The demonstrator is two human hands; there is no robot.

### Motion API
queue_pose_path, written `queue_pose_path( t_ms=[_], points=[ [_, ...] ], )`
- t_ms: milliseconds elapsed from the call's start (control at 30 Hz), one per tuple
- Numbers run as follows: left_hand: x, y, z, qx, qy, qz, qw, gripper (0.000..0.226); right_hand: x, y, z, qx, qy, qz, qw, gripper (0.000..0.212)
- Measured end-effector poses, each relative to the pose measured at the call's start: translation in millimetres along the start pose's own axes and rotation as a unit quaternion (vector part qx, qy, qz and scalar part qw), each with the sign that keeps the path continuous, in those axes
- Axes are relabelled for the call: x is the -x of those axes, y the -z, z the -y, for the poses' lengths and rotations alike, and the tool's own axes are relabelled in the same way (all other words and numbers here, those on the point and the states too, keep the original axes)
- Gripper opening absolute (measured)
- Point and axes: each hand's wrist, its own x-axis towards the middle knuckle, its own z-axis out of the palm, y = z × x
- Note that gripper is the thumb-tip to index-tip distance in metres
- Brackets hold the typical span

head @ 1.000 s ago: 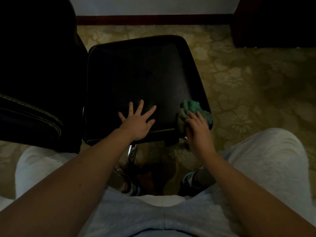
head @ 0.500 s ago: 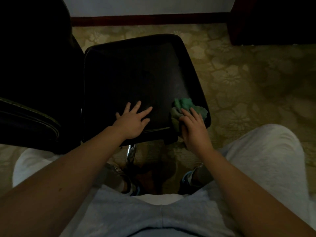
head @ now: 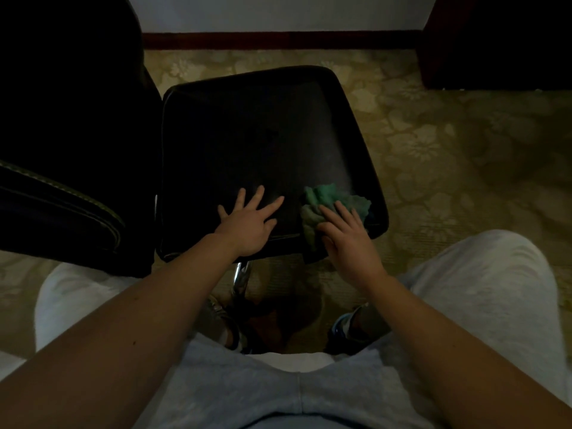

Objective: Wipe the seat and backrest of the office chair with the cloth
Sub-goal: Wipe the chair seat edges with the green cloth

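Observation:
The black leather seat (head: 253, 144) of the office chair lies in front of me, its near edge toward my knees. The dark backrest (head: 68, 125) rises at the left of the seat. A crumpled green cloth (head: 328, 199) sits on the seat's near right corner. My right hand (head: 346, 239) presses on the cloth with its fingers laid flat over it. My left hand (head: 250, 221) rests flat on the seat near the front edge, fingers spread, left of the cloth.
A chrome post (head: 243, 275) shows under the seat. Patterned beige carpet (head: 448, 156) spreads to the right. A dark piece of furniture (head: 495, 38) stands at the back right, and a wall with a dark baseboard (head: 278, 40) runs behind.
My right hand has slid the cloth a little leftward along the seat's near edge. My left hand has stayed flat on the seat.

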Motion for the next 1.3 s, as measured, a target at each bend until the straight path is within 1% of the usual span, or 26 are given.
queue_pose_path(
  t_ms=[100,200,267,433,567,633,700,733,800,867,933,1167,1233,1300],
  points=[
    [0,4,4,-0.008,-0.001,-0.004,1.0,0.052,4,3,-5,-0.028,-0.06,-0.047,0.997,0.022],
    [1,2,3,-0.009,0.017,-0.008,1.0,0.051,6,4,-5,-0.047,-0.098,-0.062,0.992,0.023],
    [1,0,3,0.001,0.023,-0.009,1.0,0.052,5,2,-3,-0.052,-0.087,-0.054,0.993,0.023],
    [-2,4,2,0.018,0.021,0.001,1.0,0.051,3,-7,12,-0.009,-0.008,-0.02,1.0,0.019],
    [1,-4,2,0.011,0.018,-0.014,1.0,0.052,0,-11,16,0.008,0.036,-0.015,0.999,0.017],
    [1,-6,3,0.018,0.01,-0.02,1.0,0.053,1,-8,7,-0.001,0.022,-0.034,0.999,0.019],
    [3,-4,6,0.029,0.002,-0.028,0.999,0.053,2,-5,1,-0.035,-0.029,-0.071,0.996,0.02],
    [4,-3,9,0.043,0.0,-0.036,0.998,0.052,3,-5,-1,-0.05,-0.05,-0.084,0.994,0.019],
    [5,-5,13,0.091,0.008,-0.062,0.994,0.052,5,-7,0,-0.065,-0.067,-0.087,0.992,0.018],
    [7,-8,15,0.095,0.019,-0.072,0.993,0.053,5,-8,2,-0.063,-0.061,-0.079,0.993,0.018],
    [7,-11,14,0.06,0.023,-0.055,0.996,0.055,3,-10,7,-0.053,-0.05,-0.069,0.995,0.019],
    [4,-9,17,0.032,0.02,-0.039,0.999,0.055,-8,-18,35,-0.023,0.012,-0.026,0.999,0.014],
    [4,-7,18,0.028,0.019,-0.03,0.999,0.055,-6,-12,24,-0.022,0.007,-0.034,0.999,0.014],
    [4,-5,19,0.036,0.021,-0.019,0.999,0.055,-3,-7,12,-0.044,-0.035,-0.058,0.997,0.014]
  ],
)
